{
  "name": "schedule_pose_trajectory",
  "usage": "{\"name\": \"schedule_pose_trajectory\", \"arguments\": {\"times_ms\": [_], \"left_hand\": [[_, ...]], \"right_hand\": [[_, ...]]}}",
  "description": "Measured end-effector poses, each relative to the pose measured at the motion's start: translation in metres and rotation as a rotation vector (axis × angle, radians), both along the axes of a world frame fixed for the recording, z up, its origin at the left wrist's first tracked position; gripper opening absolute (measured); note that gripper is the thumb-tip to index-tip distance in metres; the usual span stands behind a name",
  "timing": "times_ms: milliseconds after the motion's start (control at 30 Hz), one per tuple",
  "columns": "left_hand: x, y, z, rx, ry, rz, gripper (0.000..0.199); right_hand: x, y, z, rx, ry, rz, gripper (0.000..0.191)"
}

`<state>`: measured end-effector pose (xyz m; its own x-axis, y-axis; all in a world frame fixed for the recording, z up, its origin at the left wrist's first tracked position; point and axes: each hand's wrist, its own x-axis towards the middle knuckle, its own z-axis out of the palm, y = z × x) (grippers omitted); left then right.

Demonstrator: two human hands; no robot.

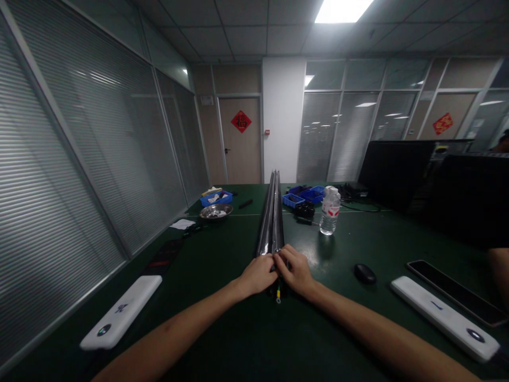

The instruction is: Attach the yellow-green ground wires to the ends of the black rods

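Observation:
A long dark metallic bar point(266, 228), shiny and grooved lengthwise, lies on the green table point(222, 339) and points away from me. My left hand point(257, 274) is closed at its near end, the fingertips pressed on the end from the left. From the right, my right hand point(295, 268) is closed at the same end, its fingers touching those of my left hand. A short yellow-green wire with a ring terminal point(278, 296) sticks out toward me below the hands. The small part between my fingertips is hidden.
On the left are a white device point(122, 312), a metal bowl point(216, 212) and a blue basket point(217, 198). To the right stand a water bottle point(330, 212), blue trays point(293, 200), a mouse point(365, 273), another white device point(443, 317) and black monitors point(397, 175). Someone's arm point(499, 268) shows at the right edge.

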<state>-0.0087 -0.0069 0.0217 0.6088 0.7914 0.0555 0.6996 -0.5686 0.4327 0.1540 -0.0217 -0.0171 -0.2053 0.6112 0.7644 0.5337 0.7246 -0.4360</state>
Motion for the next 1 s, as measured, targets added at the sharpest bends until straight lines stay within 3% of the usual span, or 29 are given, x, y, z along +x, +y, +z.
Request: {"name": "schedule_pose_trajectory", "arguments": {"times_ms": [1000], "left_hand": [[-0.0014, 0.0042, -0.0063, 0.025, -0.016, -0.010, 0.022]], "right_hand": [[0.0007, -0.0002, -0.0018, 0.017, -0.007, -0.005, 0.024]]}}
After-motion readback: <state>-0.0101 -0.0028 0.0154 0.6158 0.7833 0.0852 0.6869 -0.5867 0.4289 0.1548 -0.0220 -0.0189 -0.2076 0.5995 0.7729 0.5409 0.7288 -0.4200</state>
